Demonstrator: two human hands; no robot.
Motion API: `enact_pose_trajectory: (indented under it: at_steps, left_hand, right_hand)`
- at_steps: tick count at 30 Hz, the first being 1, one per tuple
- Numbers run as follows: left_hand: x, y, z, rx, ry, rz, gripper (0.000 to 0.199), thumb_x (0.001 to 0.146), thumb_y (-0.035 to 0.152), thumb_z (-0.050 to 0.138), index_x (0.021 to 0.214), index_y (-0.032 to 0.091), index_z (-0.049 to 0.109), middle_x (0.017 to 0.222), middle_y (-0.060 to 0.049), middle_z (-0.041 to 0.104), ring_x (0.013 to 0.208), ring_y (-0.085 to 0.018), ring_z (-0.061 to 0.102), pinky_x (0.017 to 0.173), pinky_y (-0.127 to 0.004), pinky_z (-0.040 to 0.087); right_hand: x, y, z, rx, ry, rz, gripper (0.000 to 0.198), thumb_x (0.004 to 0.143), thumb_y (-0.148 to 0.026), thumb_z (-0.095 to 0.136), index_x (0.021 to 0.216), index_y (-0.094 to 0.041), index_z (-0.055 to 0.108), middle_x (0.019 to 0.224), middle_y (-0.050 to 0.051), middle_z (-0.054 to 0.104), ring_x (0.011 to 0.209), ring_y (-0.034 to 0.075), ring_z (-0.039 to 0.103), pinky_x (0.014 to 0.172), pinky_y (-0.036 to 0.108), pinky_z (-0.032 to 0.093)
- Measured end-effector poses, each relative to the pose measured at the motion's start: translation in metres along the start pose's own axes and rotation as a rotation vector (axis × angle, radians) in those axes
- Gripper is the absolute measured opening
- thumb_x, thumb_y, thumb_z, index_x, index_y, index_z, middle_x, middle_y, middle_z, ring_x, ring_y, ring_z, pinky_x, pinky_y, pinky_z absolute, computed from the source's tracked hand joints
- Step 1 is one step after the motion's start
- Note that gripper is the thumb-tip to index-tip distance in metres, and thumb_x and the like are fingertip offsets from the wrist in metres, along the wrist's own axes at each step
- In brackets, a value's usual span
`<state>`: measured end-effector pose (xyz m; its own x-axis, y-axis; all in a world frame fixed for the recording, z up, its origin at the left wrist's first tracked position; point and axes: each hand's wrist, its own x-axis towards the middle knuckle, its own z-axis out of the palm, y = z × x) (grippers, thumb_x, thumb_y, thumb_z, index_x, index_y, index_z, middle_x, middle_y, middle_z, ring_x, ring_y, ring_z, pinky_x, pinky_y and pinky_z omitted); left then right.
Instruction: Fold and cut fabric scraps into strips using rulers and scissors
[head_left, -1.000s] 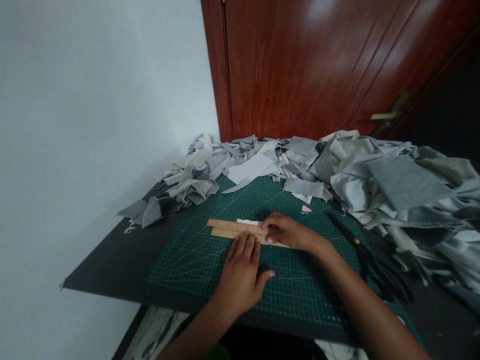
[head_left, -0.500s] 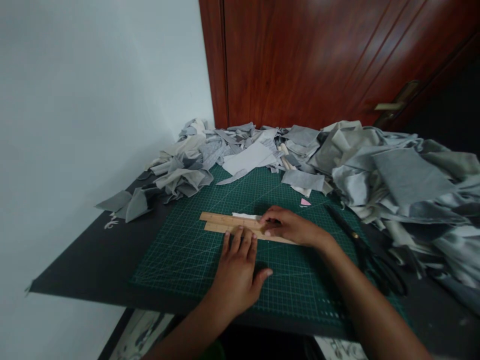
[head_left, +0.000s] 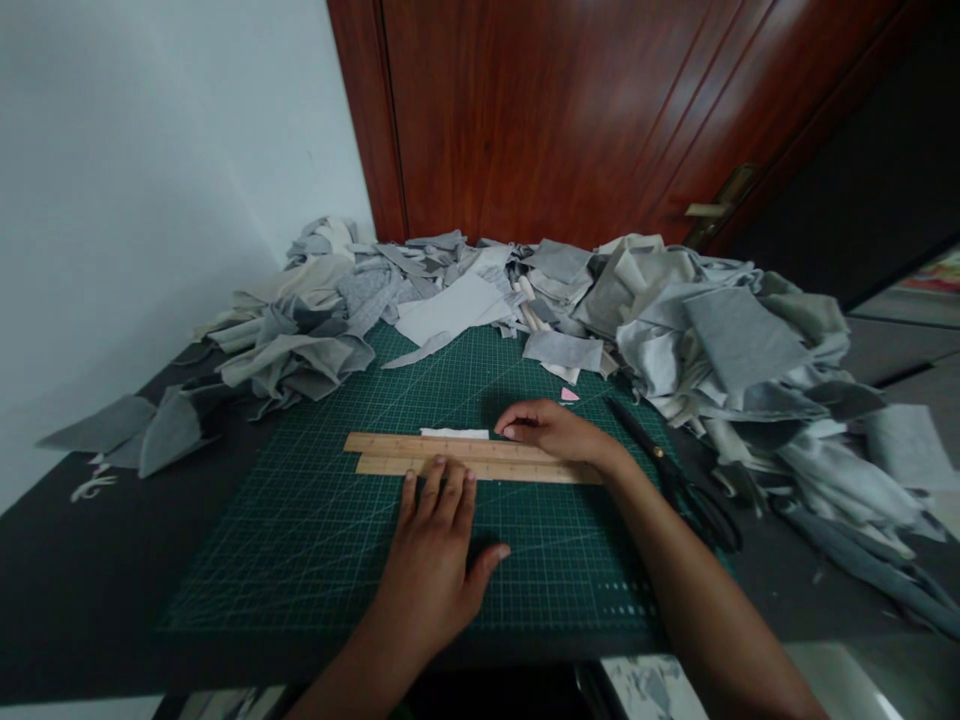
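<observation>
Two wooden rulers lie side by side on a green cutting mat (head_left: 315, 560): a far ruler (head_left: 390, 443) and a near ruler (head_left: 525, 472). My left hand (head_left: 435, 540) presses flat with spread fingers on the rulers, thumb out to the side over the mat. A narrow white fabric strip (head_left: 454, 433) shows along the far ruler's upper edge; whether more of it runs underneath is hidden. Just past the strip's right end is my right hand (head_left: 555, 430), fingers curled, thumb and forefinger drawn together. Anything between those fingertips is too small to make out.
Black-handled scissors (head_left: 667, 470) lie right of my right forearm. A small pink piece (head_left: 570, 394) sits beyond my right hand. Grey and white fabric scraps heap up at the left (head_left: 300, 350), at the back (head_left: 450, 305) and at the right (head_left: 750, 340). A wooden door (head_left: 525, 120) stands behind.
My right hand has shifted right along the rulers, uncovering the white strip's right end and more of the far ruler. My left hand stays on the rulers. The camera view has turned somewhat right.
</observation>
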<state>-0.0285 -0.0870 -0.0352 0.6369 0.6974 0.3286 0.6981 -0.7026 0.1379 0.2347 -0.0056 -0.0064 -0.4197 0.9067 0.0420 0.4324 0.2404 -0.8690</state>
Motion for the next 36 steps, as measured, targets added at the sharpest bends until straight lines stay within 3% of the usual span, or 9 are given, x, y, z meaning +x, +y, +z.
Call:
enact_pose_trajectory:
  at_steps: [9, 17, 23, 30, 36]
  left_hand:
    - [0.001, 0.001, -0.005, 0.017, -0.042, -0.024, 0.080, 0.094, 0.068, 0.054, 0.147, 0.008, 0.053, 0.156, -0.021, 0.049, 0.150, -0.042, 0.036, 0.121, -0.064, 0.030]
    - [0.003, 0.003, -0.010, -0.007, -0.071, -0.039, 0.087, 0.090, 0.071, 0.059, 0.147, 0.007, 0.053, 0.153, -0.022, 0.052, 0.149, -0.043, 0.036, 0.122, -0.064, 0.029]
    - [0.003, 0.004, -0.013, 0.002, -0.089, -0.041, 0.090, 0.087, 0.074, 0.061, 0.146, 0.007, 0.054, 0.153, -0.023, 0.052, 0.147, -0.044, 0.040, 0.122, -0.064, 0.030]
    - [0.005, 0.006, -0.015, -0.024, -0.074, -0.068, 0.088, 0.088, 0.076, 0.057, 0.144, 0.007, 0.057, 0.152, -0.023, 0.053, 0.146, -0.043, 0.042, 0.122, -0.064, 0.030]
    - [0.005, 0.007, -0.015, -0.032, -0.065, -0.083, 0.086, 0.088, 0.077, 0.056, 0.142, 0.009, 0.059, 0.151, -0.021, 0.055, 0.146, -0.042, 0.043, 0.122, -0.062, 0.029]
  right_hand:
    - [0.002, -0.019, 0.019, -0.098, 0.181, -0.031, 0.015, 0.097, -0.023, 0.062, 0.103, -0.018, 0.074, 0.100, 0.006, 0.075, 0.091, 0.020, 0.067, 0.081, 0.031, 0.051]
    - [0.005, -0.026, 0.036, -0.324, 0.142, -0.208, 0.015, 0.096, -0.014, 0.065, 0.100, -0.020, 0.078, 0.106, 0.009, 0.072, 0.100, 0.021, 0.067, 0.093, 0.036, 0.052]
    - [0.005, -0.026, 0.042, -0.394, 0.173, -0.173, 0.018, 0.093, -0.006, 0.065, 0.093, -0.019, 0.077, 0.101, 0.007, 0.072, 0.098, 0.021, 0.067, 0.092, 0.035, 0.051]
    - [0.002, -0.035, 0.044, -0.494, 0.128, -0.187, 0.019, 0.099, -0.016, 0.064, 0.109, -0.023, 0.078, 0.111, 0.009, 0.071, 0.106, 0.023, 0.064, 0.094, 0.037, 0.049]
    - [0.005, -0.034, 0.052, -0.529, 0.193, -0.101, 0.018, 0.096, -0.014, 0.065, 0.104, -0.022, 0.079, 0.110, 0.009, 0.072, 0.104, 0.024, 0.064, 0.095, 0.039, 0.050]
